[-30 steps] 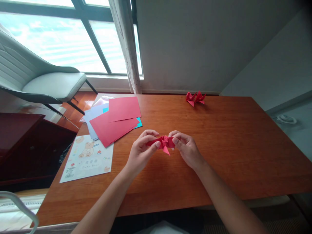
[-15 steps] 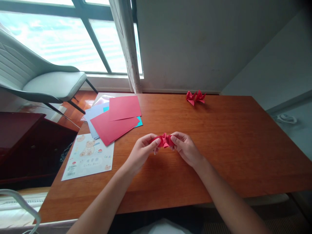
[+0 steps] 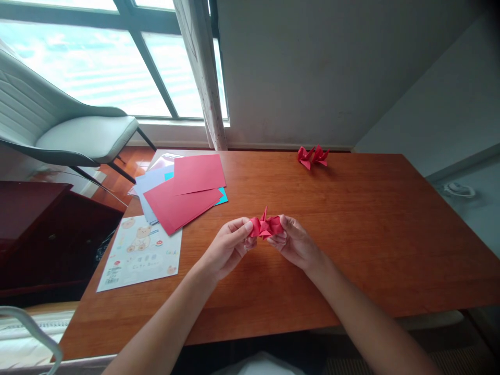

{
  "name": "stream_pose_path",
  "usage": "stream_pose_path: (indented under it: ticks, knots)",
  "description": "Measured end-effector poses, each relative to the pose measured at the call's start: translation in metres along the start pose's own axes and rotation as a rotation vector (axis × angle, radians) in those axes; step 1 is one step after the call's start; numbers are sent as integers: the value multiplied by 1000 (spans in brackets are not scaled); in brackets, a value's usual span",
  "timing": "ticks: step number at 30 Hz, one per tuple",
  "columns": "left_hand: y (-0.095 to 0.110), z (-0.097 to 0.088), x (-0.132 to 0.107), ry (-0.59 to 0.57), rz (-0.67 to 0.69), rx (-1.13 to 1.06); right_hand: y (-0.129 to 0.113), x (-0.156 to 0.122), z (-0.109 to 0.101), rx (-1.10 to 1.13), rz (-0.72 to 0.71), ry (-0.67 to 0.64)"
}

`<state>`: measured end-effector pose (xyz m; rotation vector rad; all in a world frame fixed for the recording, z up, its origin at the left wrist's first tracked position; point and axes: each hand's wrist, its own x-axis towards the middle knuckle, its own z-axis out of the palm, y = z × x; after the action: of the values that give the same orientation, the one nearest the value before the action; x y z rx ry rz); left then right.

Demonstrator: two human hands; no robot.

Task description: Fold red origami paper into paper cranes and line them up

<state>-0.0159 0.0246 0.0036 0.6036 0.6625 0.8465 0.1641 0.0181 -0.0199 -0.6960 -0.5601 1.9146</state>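
A red origami crane (image 3: 265, 227) is held between my two hands above the wooden table (image 3: 351, 234). My left hand (image 3: 230, 242) pinches its left wing between thumb and fingers. On the other side, my right hand (image 3: 295, 242) grips the right wing the same way. One thin point of the folded paper sticks up in the middle, and the wings spread out to both sides. Farther back on the table stand two more red origami cranes (image 3: 313, 157), close together.
Red paper sheets (image 3: 199, 172) lie over blue and pale sheets at the table's left. Nearer me is a white sheet with bear drawings (image 3: 140, 255). A grey chair (image 3: 89, 135) stands by the window, and a dark red cabinet (image 3: 35, 234) is left of the table.
My fingers have shifted outward along the wings, so more of the crane shows. The crane has tilted, and its thin point now stands taller.
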Motion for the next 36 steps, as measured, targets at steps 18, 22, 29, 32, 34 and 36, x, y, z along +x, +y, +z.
stream_pose_path:
  ticks: [18, 22, 29, 32, 34, 36]
  knots:
    - [5, 1, -1, 88, 68, -73, -4, 2, -2, 59, -126, 152]
    - [4, -1, 0, 107, 87, -61, -3, 2, -1, 50, -135, 200]
    - [3, -5, 3, 162, 126, -13, -4, 2, -1, -18, -165, 228]
    - [4, -6, 2, 172, 148, 16, -5, 2, -1, -53, -183, 235]
    - [5, -6, 2, 174, 161, 36, -6, 2, -2, -64, -192, 248]
    - [6, -6, 1, 185, 162, 57, -7, 2, -2, -67, -198, 261]
